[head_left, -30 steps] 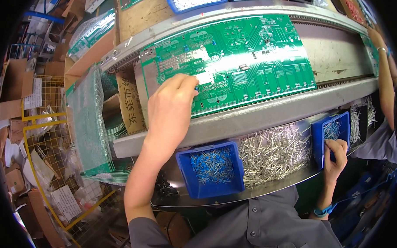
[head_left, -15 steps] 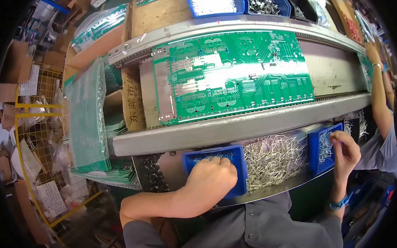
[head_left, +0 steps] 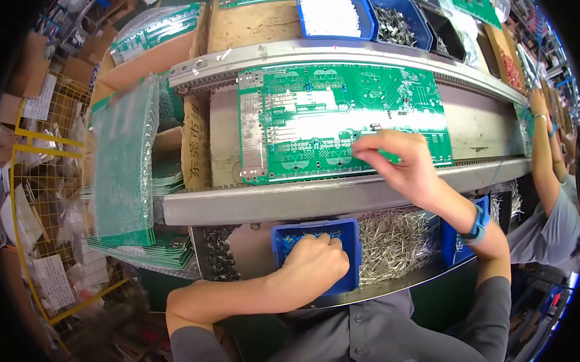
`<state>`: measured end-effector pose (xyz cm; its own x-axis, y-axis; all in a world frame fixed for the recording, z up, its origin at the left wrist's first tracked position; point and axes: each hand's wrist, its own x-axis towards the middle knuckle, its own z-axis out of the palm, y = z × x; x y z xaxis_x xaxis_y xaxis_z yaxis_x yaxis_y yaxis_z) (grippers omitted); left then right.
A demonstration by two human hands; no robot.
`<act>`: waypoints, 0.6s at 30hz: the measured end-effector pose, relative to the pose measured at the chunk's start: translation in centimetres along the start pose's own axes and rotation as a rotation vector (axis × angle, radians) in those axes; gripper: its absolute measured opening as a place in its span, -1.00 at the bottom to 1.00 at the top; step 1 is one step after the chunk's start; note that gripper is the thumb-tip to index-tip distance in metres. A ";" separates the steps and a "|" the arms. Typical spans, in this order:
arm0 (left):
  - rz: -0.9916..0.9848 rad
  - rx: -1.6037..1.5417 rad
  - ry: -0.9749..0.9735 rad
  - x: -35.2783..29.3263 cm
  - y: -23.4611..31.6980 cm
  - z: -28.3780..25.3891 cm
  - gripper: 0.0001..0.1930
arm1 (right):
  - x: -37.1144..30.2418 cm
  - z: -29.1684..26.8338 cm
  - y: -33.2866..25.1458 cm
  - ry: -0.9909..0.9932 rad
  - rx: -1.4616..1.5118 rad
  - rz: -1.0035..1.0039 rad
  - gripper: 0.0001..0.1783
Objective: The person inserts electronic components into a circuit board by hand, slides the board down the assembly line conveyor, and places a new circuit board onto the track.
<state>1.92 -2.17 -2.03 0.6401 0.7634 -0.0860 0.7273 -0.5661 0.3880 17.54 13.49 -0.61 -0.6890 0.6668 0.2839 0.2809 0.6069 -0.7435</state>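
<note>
A large green circuit board [head_left: 313, 116] lies on the grey conveyor track [head_left: 271, 204] in front of me. My right hand [head_left: 401, 164], with a blue wristband, reaches over the board's lower right part, thumb and forefinger pinched together on a tiny component at the board's surface. My left hand [head_left: 312, 266] rests knuckles up inside a blue bin [head_left: 282, 235] of small wire parts below the track, its fingers curled down into them. Next to that bin lies a loose pile of metal leads [head_left: 394, 241]. A second blue bin [head_left: 448, 242] sits behind my right forearm.
A stack of green boards in bubble wrap [head_left: 123, 161] stands at the left beside cardboard boxes. Blue bins with white parts [head_left: 329, 10] and dark parts [head_left: 396, 14] sit beyond the track. Another person's arm [head_left: 544, 153] works further right along the line.
My right hand left the right blue bin and rose onto the board. My left hand came off the board, dropped into the middle blue bin and stays there. The board has slid rightward.
</note>
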 end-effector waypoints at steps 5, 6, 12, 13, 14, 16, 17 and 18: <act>0.020 -0.037 -0.012 -0.1 -0.1 -0.5 -0.91 | 1.6 2.4 1.3 -0.019 -0.005 -0.006 -0.87; 0.019 -0.040 -0.008 -0.1 -0.2 -0.5 -0.91 | 1.8 2.7 1.5 -0.014 0.004 -0.021 -0.87; 0.029 -0.079 0.052 -0.2 -0.3 -0.7 -0.90 | 2.4 3.6 1.8 0.007 -0.001 -0.083 -0.87; 0.024 -0.068 0.055 -0.3 -0.3 -0.7 -0.90 | 2.5 3.7 1.9 0.014 0.000 -0.092 -0.87; 0.021 -0.058 0.059 -0.2 -0.3 -0.7 -0.90 | 2.5 3.8 1.9 0.012 0.000 -0.091 -0.87; 0.019 -0.062 0.062 -0.3 -0.3 -0.8 -0.90 | 2.6 3.9 2.0 0.022 0.003 -0.094 -0.86; 0.019 -0.064 0.065 -0.2 -0.3 -0.8 -0.91 | 2.5 3.9 2.0 0.020 0.001 -0.092 -0.86; 0.020 -0.067 0.066 -0.2 -0.3 -0.7 -0.91 | 2.5 3.9 2.1 0.021 0.000 -0.097 -0.86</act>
<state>1.39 -1.90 -1.50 0.6352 0.7721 -0.0175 0.6948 -0.5614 0.4496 13.79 14.75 -3.77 -0.6990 0.6137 0.3672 0.2136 0.6692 -0.7117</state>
